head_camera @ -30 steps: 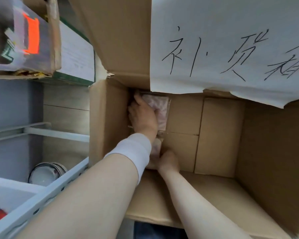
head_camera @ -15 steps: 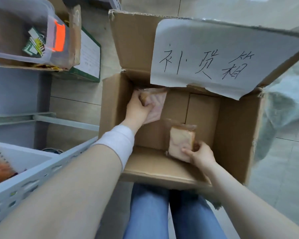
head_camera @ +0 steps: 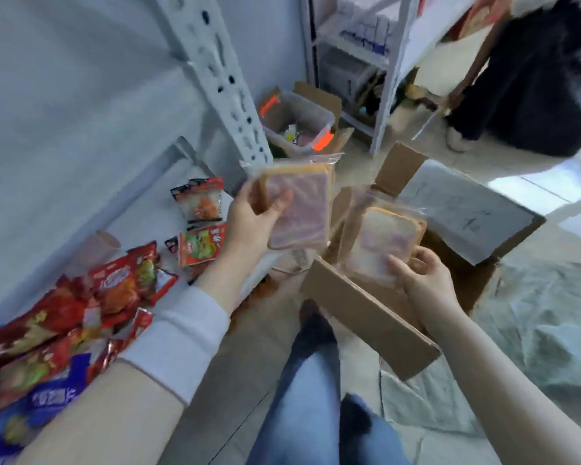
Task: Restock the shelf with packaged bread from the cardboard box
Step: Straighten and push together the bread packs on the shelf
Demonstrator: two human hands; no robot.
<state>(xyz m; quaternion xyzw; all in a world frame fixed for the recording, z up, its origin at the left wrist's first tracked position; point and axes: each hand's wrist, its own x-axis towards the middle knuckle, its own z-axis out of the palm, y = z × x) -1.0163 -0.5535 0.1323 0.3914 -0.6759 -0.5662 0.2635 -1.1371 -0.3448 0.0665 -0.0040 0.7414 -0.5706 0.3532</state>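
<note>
My left hand [head_camera: 254, 218] grips a clear pack of sliced bread [head_camera: 302, 203] and holds it upright above the shelf's edge. My right hand [head_camera: 423, 280] grips a second bread pack [head_camera: 379, 239] just over the open cardboard box [head_camera: 359, 310], which stands on the floor at centre right. A white paper label with handwriting [head_camera: 463, 213] covers the box's far flap. The white shelf board [head_camera: 138, 226] lies at the left, partly covered with snack bags.
Red, green and blue snack bags [head_camera: 114, 286] crowd the shelf's near left. A perforated white upright [head_camera: 222, 82] rises behind my left hand. A clear bin with orange clips [head_camera: 299, 125] sits on the floor beyond. Another person's dark trouser legs [head_camera: 517, 95] stand at top right.
Both hands have lifted out of the box, each with a bread pack. My view has swung from inside the box up toward the shelf at the left.
</note>
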